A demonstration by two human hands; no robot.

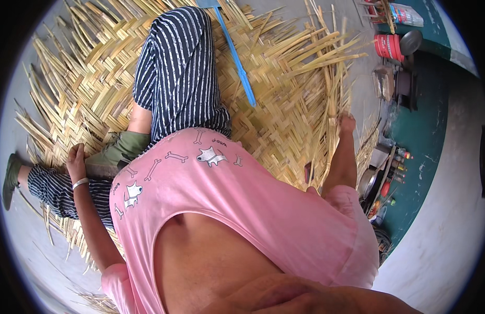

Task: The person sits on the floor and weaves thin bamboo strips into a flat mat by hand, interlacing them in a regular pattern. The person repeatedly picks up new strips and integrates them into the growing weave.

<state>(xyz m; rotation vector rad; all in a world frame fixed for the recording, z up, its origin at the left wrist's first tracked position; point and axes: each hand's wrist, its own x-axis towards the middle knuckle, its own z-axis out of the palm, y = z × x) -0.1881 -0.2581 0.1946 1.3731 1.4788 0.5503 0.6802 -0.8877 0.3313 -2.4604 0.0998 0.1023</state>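
Note:
A large herringbone mat point(274, 125) of pale yellow cane strips lies under me, with loose strip ends fanning out along its edges. On the left, my left hand point(76, 159) is beside the green shoe point(119, 149), its fingers loosely curled and nothing visible in them. My right hand point(347, 123) is stretched to the mat's right edge and closed on a thin cane strip point(346, 97); the strip is blurred and partly hidden by the fingers. A small dark tool-like object point(308, 171) lies near my right forearm, its kind unclear.
A blue fly swatter point(237, 63) lies across the mat's far part. Along the teal wall at right stand a red bucket point(389, 47), a dark lidded container point(405, 86) and a rack point(381, 178) with several bottles and bowls. My striped-trousered legs point(182, 68) rest on the mat.

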